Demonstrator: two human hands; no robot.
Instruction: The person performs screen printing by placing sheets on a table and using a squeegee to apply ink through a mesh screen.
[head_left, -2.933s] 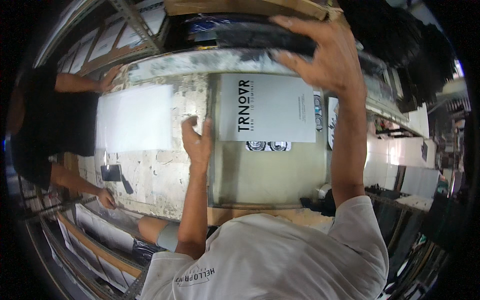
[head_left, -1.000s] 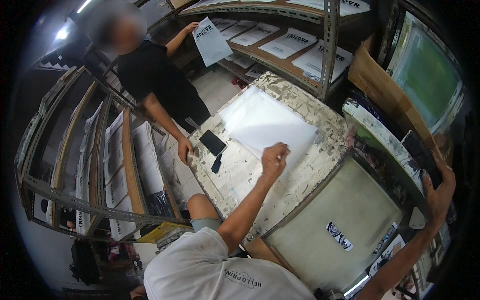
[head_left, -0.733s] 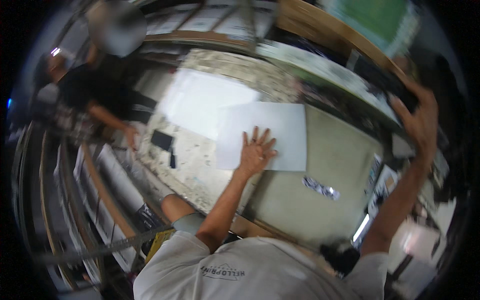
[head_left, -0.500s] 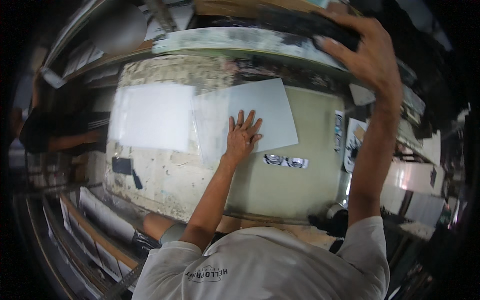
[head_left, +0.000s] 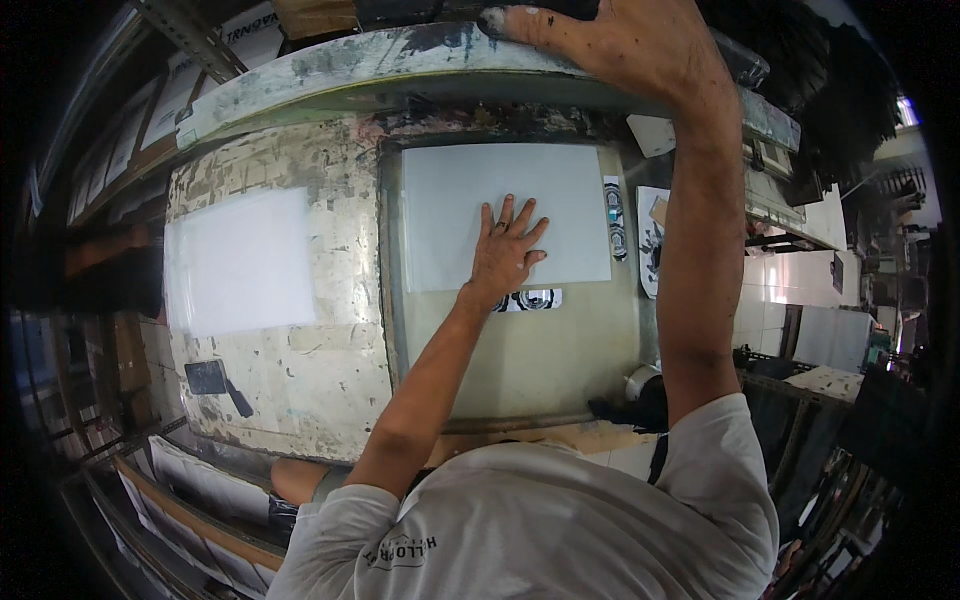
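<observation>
My left hand (head_left: 510,255) lies flat with fingers spread on a smooth pale sheet (head_left: 440,220). The sheet rests squarely on a greenish translucent panel (head_left: 560,350) set in the worktable. Beyond it, at the top edge, my right hand (head_left: 640,50) reaches over a paint-stained pale beam (head_left: 330,68). Its thumb presses on a long dark bar (head_left: 410,12) behind the beam; the other fingers are largely cut off by the picture's edge. A printed strip (head_left: 538,299) with round dark designs lies just below the sheet, and a similar strip (head_left: 615,220) stands along its right side.
A stack of white sheets (head_left: 240,262) lies on the worn tabletop (head_left: 330,400) to the left. Near it are a dark flat scraper-like piece (head_left: 207,377) and a white cup (head_left: 641,382) at the panel's right corner. A co-worker's blurred arm (head_left: 110,245) shows far left.
My left hand and the pale sheet have shifted right, and the sheet now sits straight instead of tilted. My view has turned, and my right hand appears further left and higher, still at the dark bar.
</observation>
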